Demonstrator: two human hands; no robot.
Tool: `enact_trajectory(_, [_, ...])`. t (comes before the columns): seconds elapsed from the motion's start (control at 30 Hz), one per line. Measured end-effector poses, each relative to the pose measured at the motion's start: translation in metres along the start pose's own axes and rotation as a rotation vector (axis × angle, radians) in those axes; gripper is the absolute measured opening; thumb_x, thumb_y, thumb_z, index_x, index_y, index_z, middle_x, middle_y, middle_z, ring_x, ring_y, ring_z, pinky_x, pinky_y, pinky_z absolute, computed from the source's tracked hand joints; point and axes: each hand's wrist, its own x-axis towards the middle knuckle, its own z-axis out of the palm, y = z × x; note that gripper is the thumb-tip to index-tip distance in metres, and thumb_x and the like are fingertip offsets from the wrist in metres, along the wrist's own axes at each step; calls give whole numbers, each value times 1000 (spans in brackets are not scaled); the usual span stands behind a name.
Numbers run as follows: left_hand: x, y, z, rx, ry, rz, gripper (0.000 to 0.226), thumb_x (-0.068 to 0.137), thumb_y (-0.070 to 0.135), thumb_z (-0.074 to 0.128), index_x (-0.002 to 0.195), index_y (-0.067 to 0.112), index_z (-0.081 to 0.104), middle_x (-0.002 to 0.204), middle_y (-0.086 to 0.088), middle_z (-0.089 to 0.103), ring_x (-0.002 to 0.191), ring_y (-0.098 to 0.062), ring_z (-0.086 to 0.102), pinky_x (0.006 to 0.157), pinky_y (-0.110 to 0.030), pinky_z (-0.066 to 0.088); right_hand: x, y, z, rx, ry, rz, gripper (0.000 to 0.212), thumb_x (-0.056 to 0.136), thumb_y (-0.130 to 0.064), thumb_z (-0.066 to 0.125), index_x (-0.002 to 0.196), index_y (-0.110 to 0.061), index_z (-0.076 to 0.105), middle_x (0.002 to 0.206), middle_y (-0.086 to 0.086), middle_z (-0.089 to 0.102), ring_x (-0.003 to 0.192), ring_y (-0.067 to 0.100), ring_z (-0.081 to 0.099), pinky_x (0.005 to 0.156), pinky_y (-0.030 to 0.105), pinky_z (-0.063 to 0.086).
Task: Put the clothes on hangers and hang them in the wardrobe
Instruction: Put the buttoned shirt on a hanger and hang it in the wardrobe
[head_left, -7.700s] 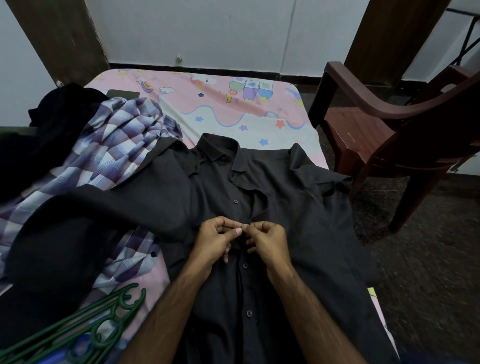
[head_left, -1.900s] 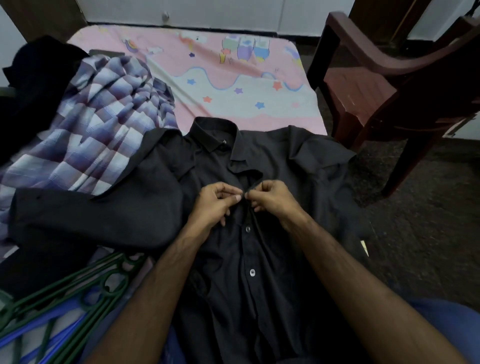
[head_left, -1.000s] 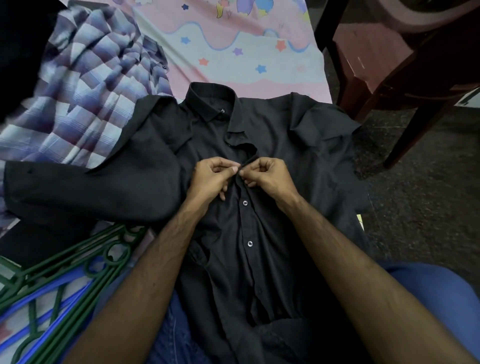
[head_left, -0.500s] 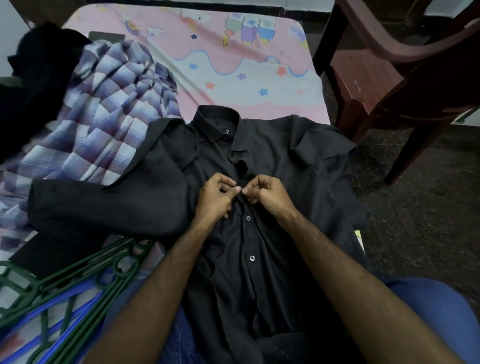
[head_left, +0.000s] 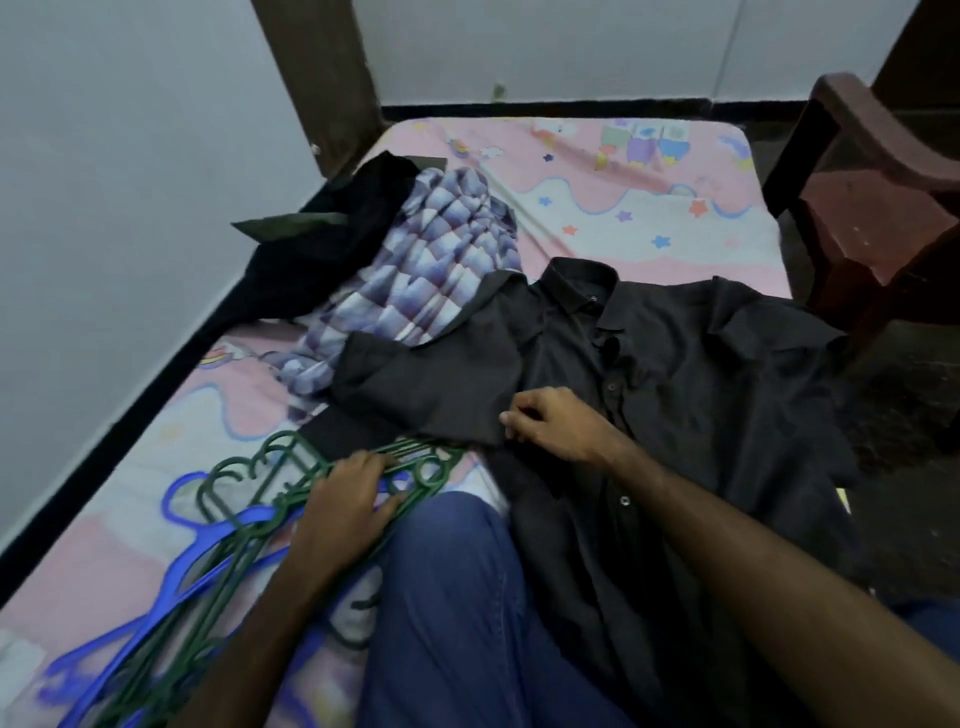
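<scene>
Left hand (head_left: 345, 499) spread flat on green hangers (head_left: 249, 525), right hand (head_left: 545, 423) pinching the black shirt (head_left: 691, 374) sleeve — hanger selection underway — next, draw one free.

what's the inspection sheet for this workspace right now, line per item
surface: bed with pink cartoon sheet.
job's things: black shirt spread flat, front up; checked shirt bunched beside it, dark garment behind; green hangers piled over blue hangers.
clutter: nothing seen.
grippers: left hand rests on the green hangers; right hand loosely curled on the black shirt.
cables: nothing seen.
surroundings: brown chair at the bed's right, white wall on the left.
</scene>
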Motion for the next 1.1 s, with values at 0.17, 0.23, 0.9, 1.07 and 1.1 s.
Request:
enact_trajectory(0.17, [-7,-3,-26,139,-13,52,11,86,21,69,90,17,60,83,-8,65,78,-35,67,61,-45,52,8,-38,23,-84,-139,-170,12,96,-18,64,97,-15,76,95,-3,76,89,9,67,81,23,48])
enact_trajectory(0.23, [-9,1,-42,141,3,50,11,91,27,58,99,19,58,90,-6,65,84,-35,67,61,-43,52,8,-46,27,-73,-129,-212,21,93,-15,68,113,-12,74,111,1,74,102,13,66,95,28,49])
enact_trajectory(0.9, [22,48,-124,2,338,251,42,93,44,55,128,20,58,130,-1,56,114,-27,56,84,-45,45,-22,-34,-35,617,-415,-119,32,107,-26,46,103,2,62,60,-3,52,45,11,55,50,25,50])
enact_trajectory(1.07, [-7,-16,-136,16,234,-95,61,95,56,54,143,21,41,148,-3,39,124,-32,52,89,-55,45,-4,-76,-7,742,-429,-110,31,108,-21,43,98,0,63,57,-2,50,43,9,51,46,20,45])
enact_trajectory(1.1, [-11,-24,-139,32,239,-141,65,93,53,59,145,19,39,153,-7,34,131,-35,46,93,-59,44,1,-81,-4,765,-408,-95,31,109,-20,41,97,0,62,55,-3,50,41,8,50,44,18,43])
